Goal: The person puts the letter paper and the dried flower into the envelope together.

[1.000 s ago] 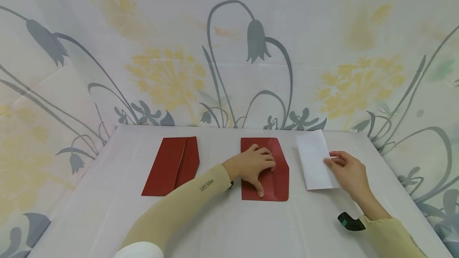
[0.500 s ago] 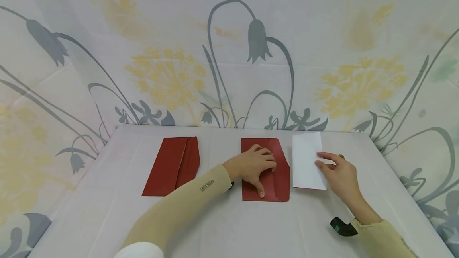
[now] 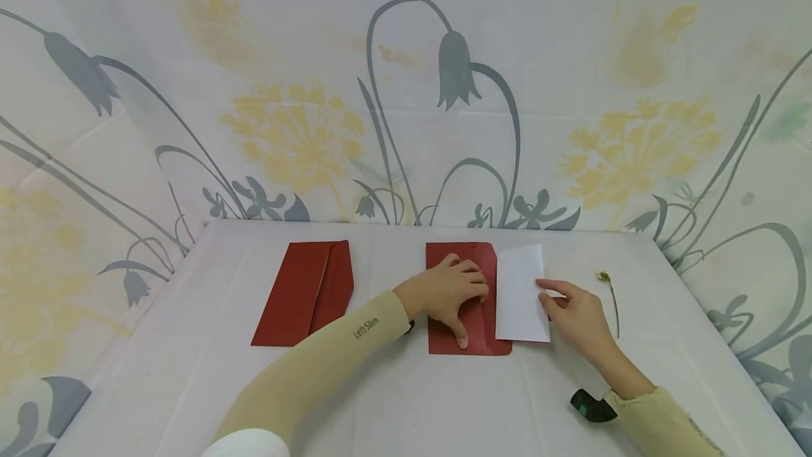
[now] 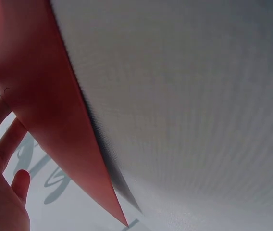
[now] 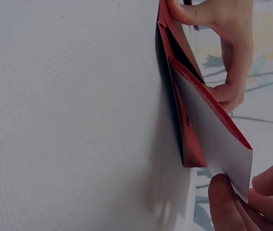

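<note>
Right hand [image 3: 574, 312] pinching white paper [image 3: 521, 295] has slid it onto the red envelope [image 3: 472, 333]; left hand [image 3: 447, 293] presses flat, insertion starting.

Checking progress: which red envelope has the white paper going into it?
The right red envelope, pinned under the left hand; the left red envelope lies untouched.

L hand [image 3: 452, 293] on red envelope [image 3: 468, 333], R hand [image 3: 574, 314] holding white paper [image 3: 520, 295]
</note>
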Demonstrator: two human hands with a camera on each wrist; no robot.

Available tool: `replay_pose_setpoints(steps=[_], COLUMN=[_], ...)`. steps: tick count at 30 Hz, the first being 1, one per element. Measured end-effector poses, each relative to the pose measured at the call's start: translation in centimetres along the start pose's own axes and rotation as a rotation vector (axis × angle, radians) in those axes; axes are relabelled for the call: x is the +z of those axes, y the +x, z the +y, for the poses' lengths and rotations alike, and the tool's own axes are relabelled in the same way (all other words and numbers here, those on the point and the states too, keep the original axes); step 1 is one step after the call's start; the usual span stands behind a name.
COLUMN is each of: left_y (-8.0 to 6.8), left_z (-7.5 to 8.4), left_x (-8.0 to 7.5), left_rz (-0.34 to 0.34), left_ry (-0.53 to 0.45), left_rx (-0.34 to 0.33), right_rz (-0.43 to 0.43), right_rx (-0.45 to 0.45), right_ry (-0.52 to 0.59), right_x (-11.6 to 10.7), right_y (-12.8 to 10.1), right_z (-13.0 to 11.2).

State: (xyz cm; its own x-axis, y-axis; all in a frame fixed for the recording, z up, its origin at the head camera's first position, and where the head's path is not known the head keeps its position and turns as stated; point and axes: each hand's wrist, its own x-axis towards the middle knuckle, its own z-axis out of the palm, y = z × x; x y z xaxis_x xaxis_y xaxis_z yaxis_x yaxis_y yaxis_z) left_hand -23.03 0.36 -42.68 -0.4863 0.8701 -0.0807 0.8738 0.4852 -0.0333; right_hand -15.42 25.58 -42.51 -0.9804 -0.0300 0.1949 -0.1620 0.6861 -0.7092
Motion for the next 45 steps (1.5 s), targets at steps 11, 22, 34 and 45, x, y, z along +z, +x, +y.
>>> replay_pose_setpoints(steps=[11, 22, 34, 45], left_y=[-0.1, -0.2, -0.1, -0.1], left_z=[0.0, 0.2, 0.1, 0.2], left_x=[0.0, 0.0, -0.2, -0.1], left_rz=[-0.003, 0.009, 0.024, 0.007], left_ry=[0.007, 0.000, 0.021, 0.020], left_rx=[-0.012, -0.025, -0.016, -0.022], right_rz=[-0.023, 0.009, -0.009, -0.071], right_rx=[-0.137, -0.076, -0.134, -0.119], right_ry=[-0.082, -0.178, -0.164, -0.072], right_x=[1.1, 1.8, 2.9, 3.9], right_y=[0.2, -0.5, -0.3, 0.7], right_z=[0.3, -1.0, -1.9, -1.3])
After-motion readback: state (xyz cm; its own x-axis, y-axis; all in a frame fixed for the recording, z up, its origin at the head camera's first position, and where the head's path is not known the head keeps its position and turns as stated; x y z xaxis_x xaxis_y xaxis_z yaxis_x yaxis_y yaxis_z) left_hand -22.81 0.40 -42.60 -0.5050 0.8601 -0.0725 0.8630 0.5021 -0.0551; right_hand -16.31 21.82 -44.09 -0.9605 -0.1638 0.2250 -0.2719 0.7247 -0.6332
